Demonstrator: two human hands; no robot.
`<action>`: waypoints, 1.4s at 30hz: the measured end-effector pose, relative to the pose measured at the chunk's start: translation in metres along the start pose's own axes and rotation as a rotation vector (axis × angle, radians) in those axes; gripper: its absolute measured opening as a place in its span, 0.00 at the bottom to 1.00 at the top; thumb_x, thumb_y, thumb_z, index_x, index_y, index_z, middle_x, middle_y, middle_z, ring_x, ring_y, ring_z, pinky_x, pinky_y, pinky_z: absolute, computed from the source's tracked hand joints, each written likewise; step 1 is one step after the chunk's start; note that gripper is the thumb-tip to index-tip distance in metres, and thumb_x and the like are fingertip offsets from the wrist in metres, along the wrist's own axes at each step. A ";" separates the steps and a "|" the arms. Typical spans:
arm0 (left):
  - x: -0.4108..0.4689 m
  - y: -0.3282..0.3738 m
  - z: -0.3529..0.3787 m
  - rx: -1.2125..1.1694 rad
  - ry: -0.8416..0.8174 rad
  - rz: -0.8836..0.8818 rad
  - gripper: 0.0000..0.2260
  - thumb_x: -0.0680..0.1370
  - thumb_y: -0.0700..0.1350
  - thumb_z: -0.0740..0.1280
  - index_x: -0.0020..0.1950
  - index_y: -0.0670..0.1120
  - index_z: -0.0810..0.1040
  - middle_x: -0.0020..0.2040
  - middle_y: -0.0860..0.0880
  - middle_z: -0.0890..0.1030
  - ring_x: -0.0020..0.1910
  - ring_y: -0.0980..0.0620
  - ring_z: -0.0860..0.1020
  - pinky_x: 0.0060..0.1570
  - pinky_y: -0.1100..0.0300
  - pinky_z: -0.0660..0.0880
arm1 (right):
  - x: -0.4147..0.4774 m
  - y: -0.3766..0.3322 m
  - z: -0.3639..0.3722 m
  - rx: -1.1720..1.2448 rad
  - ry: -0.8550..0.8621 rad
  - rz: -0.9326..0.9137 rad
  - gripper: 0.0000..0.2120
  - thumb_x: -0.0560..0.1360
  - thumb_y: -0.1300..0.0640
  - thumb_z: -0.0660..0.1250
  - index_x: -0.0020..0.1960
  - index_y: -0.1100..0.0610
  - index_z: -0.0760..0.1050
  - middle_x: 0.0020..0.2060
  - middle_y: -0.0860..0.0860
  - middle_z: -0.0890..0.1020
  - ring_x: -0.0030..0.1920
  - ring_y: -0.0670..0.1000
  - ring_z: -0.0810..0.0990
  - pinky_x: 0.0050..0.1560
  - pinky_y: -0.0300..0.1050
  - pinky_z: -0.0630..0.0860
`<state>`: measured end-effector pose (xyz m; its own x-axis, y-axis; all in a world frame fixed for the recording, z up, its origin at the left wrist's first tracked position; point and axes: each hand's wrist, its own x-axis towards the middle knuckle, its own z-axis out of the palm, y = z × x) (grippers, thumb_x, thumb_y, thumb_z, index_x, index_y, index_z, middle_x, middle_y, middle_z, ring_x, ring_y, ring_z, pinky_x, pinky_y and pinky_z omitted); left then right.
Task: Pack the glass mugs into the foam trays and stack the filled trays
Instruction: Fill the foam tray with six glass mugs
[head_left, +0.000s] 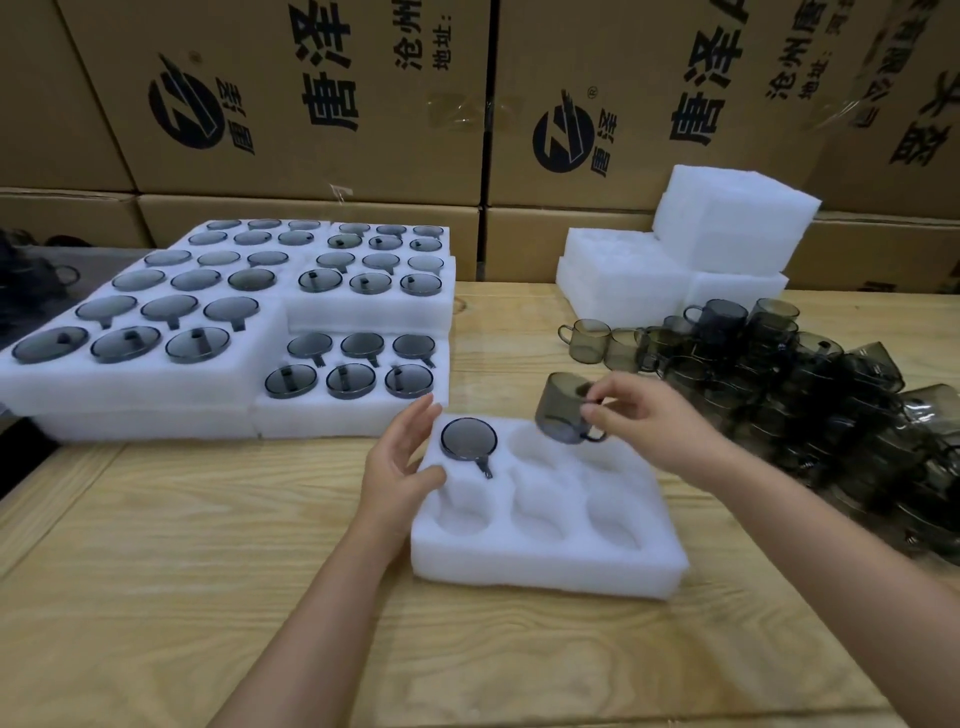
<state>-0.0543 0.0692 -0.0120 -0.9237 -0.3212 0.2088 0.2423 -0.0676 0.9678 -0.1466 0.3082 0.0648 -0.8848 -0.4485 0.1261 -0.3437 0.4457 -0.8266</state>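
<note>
We look from one wide-angle head camera, forward and down, close above the foam tray (545, 571) on the table (156, 571); cartons (311, 156) fill the back.

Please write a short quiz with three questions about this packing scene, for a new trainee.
1. True or false: the near foam tray already holds three mugs.
2. Which of the hands holds the tilted mug by its handle? A) left B) right C) both
3. Fill in: the loose mugs lie piled on the ___ side of the table.
Key: 1 false, only one seated mug; 2 B, the right hand, while the left hand touches the tray's edge; 3 right.
</note>
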 end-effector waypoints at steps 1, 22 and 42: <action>-0.002 0.002 -0.004 0.022 0.004 -0.001 0.32 0.60 0.33 0.61 0.64 0.51 0.72 0.62 0.51 0.77 0.59 0.67 0.75 0.49 0.72 0.73 | -0.005 -0.002 0.007 -0.020 -0.024 -0.011 0.06 0.74 0.56 0.69 0.40 0.49 0.75 0.39 0.49 0.83 0.38 0.51 0.78 0.40 0.46 0.70; -0.005 0.009 -0.004 0.088 0.118 -0.018 0.24 0.65 0.40 0.62 0.61 0.45 0.76 0.61 0.47 0.79 0.62 0.52 0.76 0.60 0.56 0.73 | -0.011 -0.008 0.043 -0.422 -0.092 -0.142 0.06 0.75 0.48 0.66 0.43 0.49 0.72 0.38 0.39 0.76 0.45 0.44 0.72 0.39 0.32 0.64; 0.044 0.010 0.092 1.086 -0.384 0.025 0.28 0.80 0.62 0.41 0.78 0.54 0.46 0.78 0.53 0.54 0.77 0.55 0.50 0.74 0.50 0.46 | 0.059 0.014 0.080 -0.880 -0.198 0.150 0.28 0.71 0.53 0.64 0.69 0.44 0.61 0.67 0.47 0.69 0.74 0.56 0.56 0.69 0.51 0.53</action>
<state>-0.1192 0.1411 0.0200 -0.9969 0.0107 0.0780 0.0509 0.8439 0.5340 -0.1780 0.2261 0.0167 -0.8975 -0.4264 -0.1126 -0.4168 0.9036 -0.0995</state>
